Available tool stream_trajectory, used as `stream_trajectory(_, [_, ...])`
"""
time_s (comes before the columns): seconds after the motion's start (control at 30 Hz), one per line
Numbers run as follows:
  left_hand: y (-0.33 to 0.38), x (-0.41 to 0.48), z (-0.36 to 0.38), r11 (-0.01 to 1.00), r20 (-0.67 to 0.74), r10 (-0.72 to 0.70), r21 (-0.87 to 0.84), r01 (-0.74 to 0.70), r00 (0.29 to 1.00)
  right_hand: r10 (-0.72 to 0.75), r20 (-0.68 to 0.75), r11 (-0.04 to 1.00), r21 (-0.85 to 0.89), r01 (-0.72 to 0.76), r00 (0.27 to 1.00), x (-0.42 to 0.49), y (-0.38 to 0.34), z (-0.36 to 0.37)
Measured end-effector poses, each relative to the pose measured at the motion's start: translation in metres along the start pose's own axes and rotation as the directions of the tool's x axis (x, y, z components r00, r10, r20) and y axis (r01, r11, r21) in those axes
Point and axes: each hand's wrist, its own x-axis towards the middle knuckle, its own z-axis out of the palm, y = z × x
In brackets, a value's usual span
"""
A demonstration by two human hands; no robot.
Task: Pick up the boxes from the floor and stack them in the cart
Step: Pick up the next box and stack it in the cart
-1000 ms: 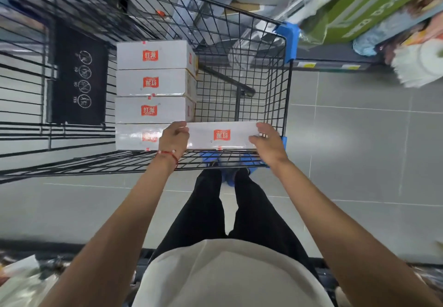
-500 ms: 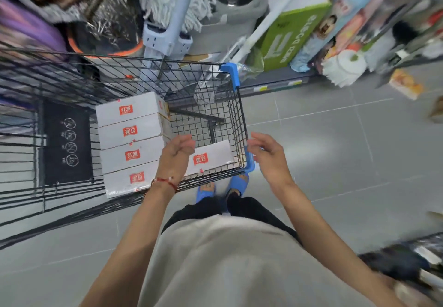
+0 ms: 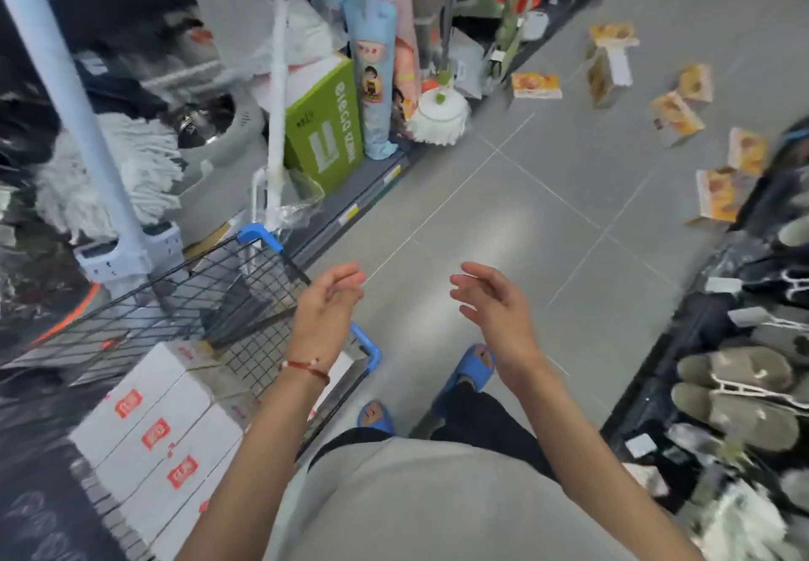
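white cardboard boxes (image 3: 155, 427) lie flat in wire-mesh cart (image 3: 227, 297).

Box labels (image 3: 156, 434) too blurred

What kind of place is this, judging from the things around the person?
Most likely a household-goods shop aisle: a wire shopping cart holding white boxes, mops standing on the left, and slippers displayed on the right.
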Motion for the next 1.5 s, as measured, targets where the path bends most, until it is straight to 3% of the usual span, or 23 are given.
stream_trajectory(0.27, [0.054,0.051,0.173,0.985,0.261,0.026,0.158,-0.069,0.965,0.026,-0.216,0.986,0.167,0.011,0.976,0.063,-0.042,-0.125])
stream_trajectory(0.7, [0.145,0.117,0.433,0.957,0.474,0.042,0.233,-0.171,0.88,0.099,-0.384,0.94,0.338,0.04,0.918,0.175,-0.12,-0.316])
stream_trajectory(1.27, [0.292,0.369,0.663,0.945,0.534,-0.029,0.291,-0.151,0.845,0.163,-0.392,0.952,0.302,-0.041,0.906,0.473,-0.283,-0.421])
stream_trajectory(1.5, [0.353,0.461,0.735,0.947,0.471,-0.077,0.309,-0.083,0.879,0.192,-0.352,0.941,0.332,-0.069,0.916,0.591,-0.349,-0.457])
